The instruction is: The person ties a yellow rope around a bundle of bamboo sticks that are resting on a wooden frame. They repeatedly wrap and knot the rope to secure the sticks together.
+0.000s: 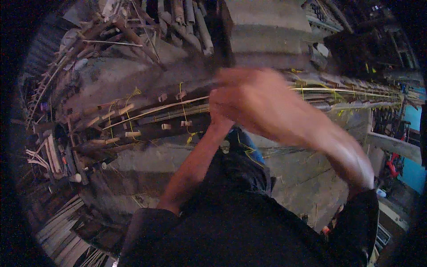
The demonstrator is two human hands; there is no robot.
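A long dark wooden frame [147, 127] stretches across in front of me, with thin pale strips [356, 91] lying lengthwise along it. Short wooden pegs [132, 134] stand along both sides, and yellow string [334, 91] crosses the strips at intervals. Over the middle of the frame, my left hand [220, 107] is closed like a fist beside the strips; what it grips is hidden. My right hand [255, 86] is just above and to its right, overlapping it. Motion smears the right hand, so its fingers cannot be made out.
Wooden poles [189, 26] and crossed timbers [129, 33] lie beyond the frame. Cut sticks [53, 153] sit at its left end, and more strips [66, 227] lie at lower left. A red object [392, 164] shows at the right near a blue surface [412, 173].
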